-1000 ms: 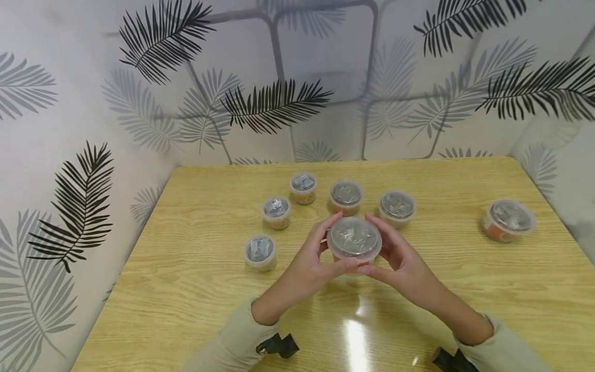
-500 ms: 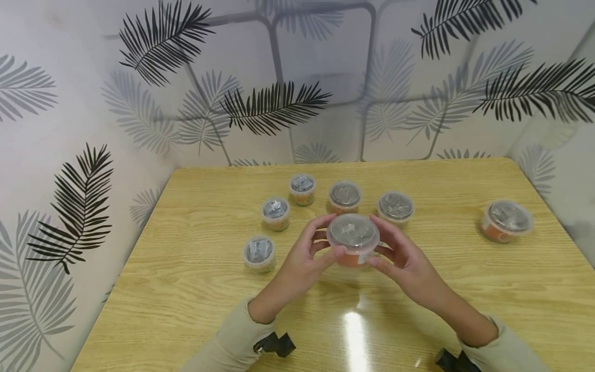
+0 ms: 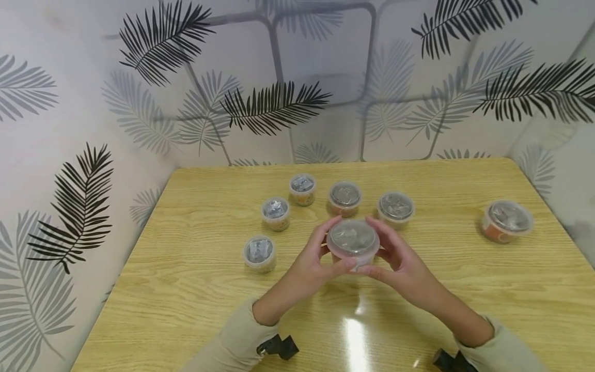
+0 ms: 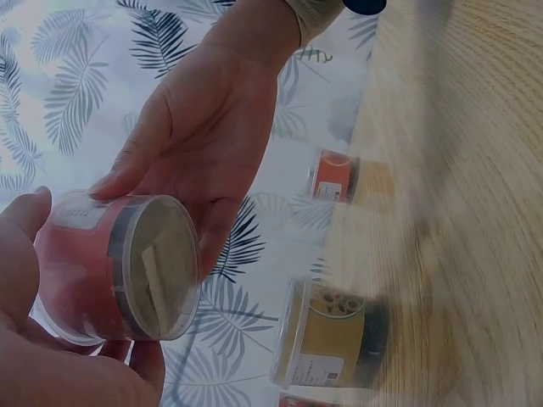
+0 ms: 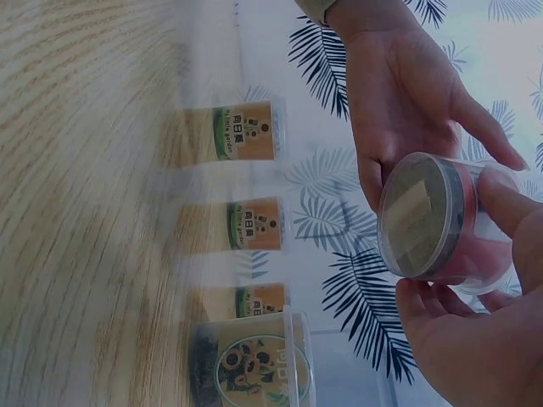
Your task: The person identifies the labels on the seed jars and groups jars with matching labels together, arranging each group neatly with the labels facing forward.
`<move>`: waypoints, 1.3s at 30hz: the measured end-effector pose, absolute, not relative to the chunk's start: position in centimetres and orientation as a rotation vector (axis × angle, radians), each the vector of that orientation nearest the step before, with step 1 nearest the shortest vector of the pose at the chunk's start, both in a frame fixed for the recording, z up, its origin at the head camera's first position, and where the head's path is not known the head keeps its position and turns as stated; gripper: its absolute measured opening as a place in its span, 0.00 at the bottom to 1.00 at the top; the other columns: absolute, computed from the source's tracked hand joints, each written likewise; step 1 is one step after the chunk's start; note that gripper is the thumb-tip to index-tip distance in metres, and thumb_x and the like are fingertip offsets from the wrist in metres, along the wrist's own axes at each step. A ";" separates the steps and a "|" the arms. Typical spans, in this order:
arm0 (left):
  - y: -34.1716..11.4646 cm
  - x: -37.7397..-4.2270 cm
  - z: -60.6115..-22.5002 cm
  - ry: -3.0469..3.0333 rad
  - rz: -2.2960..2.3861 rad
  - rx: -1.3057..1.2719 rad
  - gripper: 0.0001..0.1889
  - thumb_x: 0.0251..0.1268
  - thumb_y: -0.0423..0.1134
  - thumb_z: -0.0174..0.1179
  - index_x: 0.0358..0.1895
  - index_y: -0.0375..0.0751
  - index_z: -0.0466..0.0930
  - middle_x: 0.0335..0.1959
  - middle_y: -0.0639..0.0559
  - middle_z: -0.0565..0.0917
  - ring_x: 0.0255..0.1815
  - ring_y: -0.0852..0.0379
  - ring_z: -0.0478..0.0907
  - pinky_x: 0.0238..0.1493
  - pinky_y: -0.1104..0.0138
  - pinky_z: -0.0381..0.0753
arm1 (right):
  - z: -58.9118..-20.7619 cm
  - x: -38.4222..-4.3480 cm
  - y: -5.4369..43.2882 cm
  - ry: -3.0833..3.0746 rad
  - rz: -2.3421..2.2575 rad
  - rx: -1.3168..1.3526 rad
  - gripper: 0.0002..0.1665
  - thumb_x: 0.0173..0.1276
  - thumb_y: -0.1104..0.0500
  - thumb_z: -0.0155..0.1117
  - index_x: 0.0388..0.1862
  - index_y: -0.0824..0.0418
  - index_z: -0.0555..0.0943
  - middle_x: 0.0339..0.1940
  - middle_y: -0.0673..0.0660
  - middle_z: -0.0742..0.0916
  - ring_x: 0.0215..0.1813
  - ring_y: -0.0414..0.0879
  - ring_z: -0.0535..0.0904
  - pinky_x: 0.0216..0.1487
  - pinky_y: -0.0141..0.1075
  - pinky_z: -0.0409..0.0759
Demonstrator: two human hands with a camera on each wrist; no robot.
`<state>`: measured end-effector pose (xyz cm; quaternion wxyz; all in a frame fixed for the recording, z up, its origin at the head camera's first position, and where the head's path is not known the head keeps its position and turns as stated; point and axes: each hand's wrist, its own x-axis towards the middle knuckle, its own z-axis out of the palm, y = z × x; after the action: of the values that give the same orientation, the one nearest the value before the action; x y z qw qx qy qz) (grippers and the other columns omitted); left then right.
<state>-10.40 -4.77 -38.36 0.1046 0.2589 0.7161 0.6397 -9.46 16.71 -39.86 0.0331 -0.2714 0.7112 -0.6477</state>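
Observation:
Both my hands hold a round clear plastic tub (image 3: 354, 237) with a lid above the middle of the table. My left hand (image 3: 316, 258) grips its left side and my right hand (image 3: 401, 258) its right side. The thumbs meet at the front, low on the wall, while the fingers reach round behind. In the left wrist view the tub (image 4: 93, 271) has a red label round its wall and a dark band near its base. A pale flat piece shows through the clear base in the right wrist view, where the right hand (image 5: 484, 339) curls round the wall.
Three small lidded tubs, one of them the nearest small tub (image 3: 259, 253), stand in a slanting row at left. Behind my hands are two larger tubs, including the back tub (image 3: 345, 197). Another large tub (image 3: 507, 221) stands far right. A patterned wall (image 3: 325, 124) borders the table.
Half a second ago the tub was tilted with its orange side showing and my thumbs apart. Now it sits more level, slightly lower, with the thumbs together at its front.

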 end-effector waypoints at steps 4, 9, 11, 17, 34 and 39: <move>-4.7 -10.4 -38.7 2.138 1.849 0.785 0.46 0.57 0.58 0.61 0.72 0.46 0.47 0.68 0.50 0.58 0.65 0.58 0.59 0.64 0.57 0.62 | -39.8 -9.2 16.5 2.170 -1.950 -0.816 0.51 0.58 0.71 0.65 0.74 0.58 0.48 0.66 0.60 0.66 0.64 0.47 0.67 0.61 0.31 0.68; -4.8 -10.4 -38.8 2.162 1.853 0.799 0.44 0.57 0.56 0.61 0.72 0.48 0.48 0.66 0.52 0.60 0.63 0.57 0.61 0.64 0.57 0.63 | -39.5 -9.2 16.6 2.168 -1.945 -0.813 0.51 0.58 0.71 0.65 0.74 0.59 0.48 0.67 0.60 0.65 0.65 0.48 0.66 0.61 0.32 0.67; -4.9 -10.6 -38.8 2.168 1.866 0.781 0.43 0.58 0.54 0.62 0.72 0.49 0.49 0.65 0.52 0.62 0.62 0.57 0.62 0.63 0.58 0.64 | -39.5 -9.2 16.7 2.169 -1.951 -0.820 0.50 0.59 0.71 0.64 0.74 0.59 0.48 0.67 0.60 0.65 0.65 0.48 0.66 0.62 0.32 0.67; -5.1 -10.7 -38.3 2.116 1.947 0.722 0.36 0.62 0.42 0.62 0.70 0.44 0.53 0.62 0.48 0.64 0.60 0.51 0.64 0.62 0.61 0.66 | -39.4 -9.3 17.3 2.149 -2.040 -0.865 0.44 0.62 0.76 0.58 0.73 0.64 0.50 0.68 0.63 0.63 0.67 0.48 0.62 0.63 0.33 0.66; -4.8 -10.0 -36.6 2.042 1.979 0.737 0.37 0.63 0.41 0.61 0.69 0.33 0.50 0.63 0.42 0.61 0.60 0.46 0.62 0.63 0.58 0.64 | -39.3 -9.6 17.2 2.168 -2.146 -0.867 0.42 0.59 0.78 0.59 0.71 0.66 0.55 0.63 0.62 0.71 0.62 0.48 0.67 0.59 0.35 0.71; -4.4 -10.5 -38.4 2.057 1.941 0.724 0.42 0.60 0.44 0.63 0.72 0.41 0.48 0.64 0.46 0.62 0.61 0.52 0.63 0.62 0.60 0.65 | -39.2 -9.5 16.9 2.227 -2.069 -0.829 0.47 0.56 0.76 0.63 0.72 0.60 0.55 0.62 0.63 0.70 0.61 0.48 0.68 0.59 0.32 0.70</move>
<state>-10.50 -4.42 -38.42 0.1107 0.2463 0.7003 0.6608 -9.45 16.86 -39.25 -0.0045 -0.2632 0.7068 -0.6566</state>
